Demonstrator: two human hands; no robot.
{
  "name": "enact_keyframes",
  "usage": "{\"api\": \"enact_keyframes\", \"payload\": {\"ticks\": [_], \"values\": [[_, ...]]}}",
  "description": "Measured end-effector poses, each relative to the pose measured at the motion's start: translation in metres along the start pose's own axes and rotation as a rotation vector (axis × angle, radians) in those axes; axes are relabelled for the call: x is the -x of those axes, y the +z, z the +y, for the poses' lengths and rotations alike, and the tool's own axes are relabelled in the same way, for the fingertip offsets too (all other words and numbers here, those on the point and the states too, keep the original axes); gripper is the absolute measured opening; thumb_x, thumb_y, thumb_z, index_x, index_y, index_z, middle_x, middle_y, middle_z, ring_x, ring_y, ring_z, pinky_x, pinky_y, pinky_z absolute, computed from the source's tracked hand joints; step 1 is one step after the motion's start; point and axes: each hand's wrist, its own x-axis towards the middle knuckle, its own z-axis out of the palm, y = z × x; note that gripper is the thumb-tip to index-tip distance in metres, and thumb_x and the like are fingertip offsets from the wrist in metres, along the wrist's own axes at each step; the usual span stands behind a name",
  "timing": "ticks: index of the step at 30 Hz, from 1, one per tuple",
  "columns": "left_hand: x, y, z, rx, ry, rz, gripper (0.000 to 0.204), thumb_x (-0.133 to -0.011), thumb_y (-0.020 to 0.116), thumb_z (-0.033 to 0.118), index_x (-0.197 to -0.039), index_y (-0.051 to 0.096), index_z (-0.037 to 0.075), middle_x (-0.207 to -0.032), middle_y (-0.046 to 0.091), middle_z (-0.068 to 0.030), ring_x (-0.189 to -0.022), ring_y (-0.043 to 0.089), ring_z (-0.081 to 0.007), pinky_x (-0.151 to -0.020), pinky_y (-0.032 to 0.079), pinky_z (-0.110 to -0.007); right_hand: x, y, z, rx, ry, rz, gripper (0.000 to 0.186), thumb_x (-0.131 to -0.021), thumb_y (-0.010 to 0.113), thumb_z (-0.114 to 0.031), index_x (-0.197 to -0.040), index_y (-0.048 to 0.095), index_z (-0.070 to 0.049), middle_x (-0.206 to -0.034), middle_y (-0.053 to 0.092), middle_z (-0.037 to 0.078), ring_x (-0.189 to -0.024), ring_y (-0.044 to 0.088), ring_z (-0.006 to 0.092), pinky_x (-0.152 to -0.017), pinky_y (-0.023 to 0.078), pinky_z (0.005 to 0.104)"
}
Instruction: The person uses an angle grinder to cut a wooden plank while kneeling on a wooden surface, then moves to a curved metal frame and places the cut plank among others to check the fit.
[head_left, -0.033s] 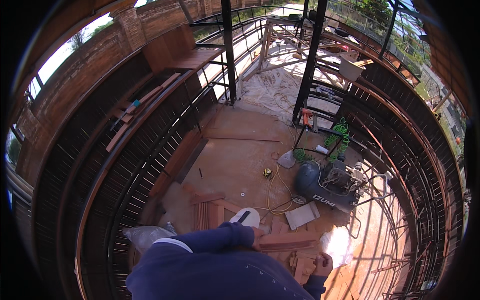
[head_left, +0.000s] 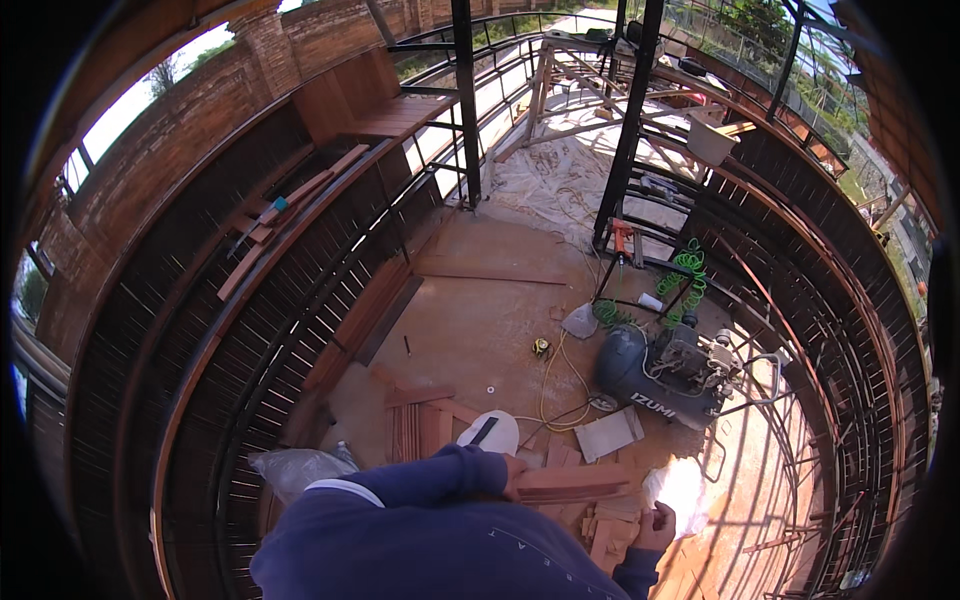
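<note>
My left hand (head_left: 514,477) has its fingers closed around the left end of a reddish-brown wooden board (head_left: 575,478), which lies crosswise in front of my body. More strips of the same wood are layered along it. Beyond the board's right end is my right hand (head_left: 655,526), its fingers curled together; whatever they hold, if anything, is too small to make out. Short wood offcuts (head_left: 604,530) lie between my hands, close to my body. Just beyond my left hand is a white rounded piece with a dark strip (head_left: 490,432).
Stacked wood strips (head_left: 405,430) and a clear plastic bag (head_left: 300,470) lie left. Ahead are a tape measure (head_left: 541,347), a yellow cord (head_left: 548,385), a grey flat panel (head_left: 610,434) and a dark air compressor (head_left: 640,370) with a green coiled hose (head_left: 688,262). Black metal posts (head_left: 466,110) stand beyond.
The whole view has shifted slightly. My left hand stays on the board, and my right hand keeps its curled shape beside it.
</note>
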Motion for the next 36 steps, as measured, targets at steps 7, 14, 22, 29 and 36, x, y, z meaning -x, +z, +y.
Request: {"api": "enact_keyframes", "payload": {"ticks": [7, 14, 22, 29, 36], "values": [[0.026, -0.061, -0.001, -0.034, -0.149, 0.099, 0.08, -0.068, 0.079, 0.046, -0.127, 0.05, 0.0, -0.114, 0.062, -0.0261, -0.108, 0.06, -0.0414, -0.092, 0.047, -0.044, -0.092, 0.1, -0.124, 0.288, -0.691, -0.4, 0.056, -0.069, 0.079, -0.017, -0.117, 0.056, 0.002, -0.099, 0.06, 0.017, -0.094, 0.058, 0.032, -0.085, 0.046, 0.0403], [-0.046, -0.161, -0.067, -0.197, -0.027, 0.174, 0.077, -0.067, 0.08, 0.036, -0.128, 0.048, 0.001, -0.113, 0.063, -0.0235, -0.109, 0.06, -0.0402, -0.09, 0.049, -0.046, -0.17, 0.277, -0.116, 0.661, -0.896, -1.108, 0.087, -0.064, 0.081, -0.043, -0.133, 0.047, -0.002, -0.114, 0.061, 0.023, -0.109, 0.057, 0.0409, -0.096, 0.046, 0.0451], [-0.104, -0.388, -0.168, -0.386, 0.125, 0.251, 0.051, -0.073, 0.07, 0.023, -0.117, 0.057, 0.003, -0.114, 0.064, -0.02, -0.105, 0.063, -0.0386, -0.088, 0.052, -0.045, -0.293, 0.478, -0.175, 1.077, -0.51, -1.287, 0.1, -0.062, 0.078, -0.053, -0.138, 0.038, -0.002, -0.116, 0.062, 0.025, -0.106, 0.062, 0.0389, -0.087, 0.051, 0.046], [-0.107, -0.501, -0.229, -0.524, 0.121, 0.42, 0.044, -0.07, 0.07, 0.016, -0.112, 0.058, 0.006, -0.107, 0.065, -0.0164, -0.1, 0.064, -0.0325, -0.083, 0.051, -0.043, -0.341, 0.582, -0.224, 0.831, -0.595, -1.123, 0.094, -0.059, 0.082, -0.051, -0.129, 0.044, -0.002, -0.116, 0.06, 0.023, -0.106, 0.061, 0.0392, -0.087, 0.051, 0.0464], [-0.145, -0.575, -0.299, -0.583, 0.052, 0.576, 0.02, -0.08, 0.06, 0.02, -0.099, 0.063, 0.012, -0.095, 0.067, -0.0067, -0.097, 0.064, -0.0263, -0.085, 0.046, -0.04, -0.41, 0.684, -0.24, 0.766, -0.598, -1.137, 0.091, -0.055, 0.085, -0.054, -0.119, 0.049, -0.001, -0.11, 0.061, 0.023, -0.101, 0.061, 0.0412, -0.083, 0.05, 0.0454]]}}
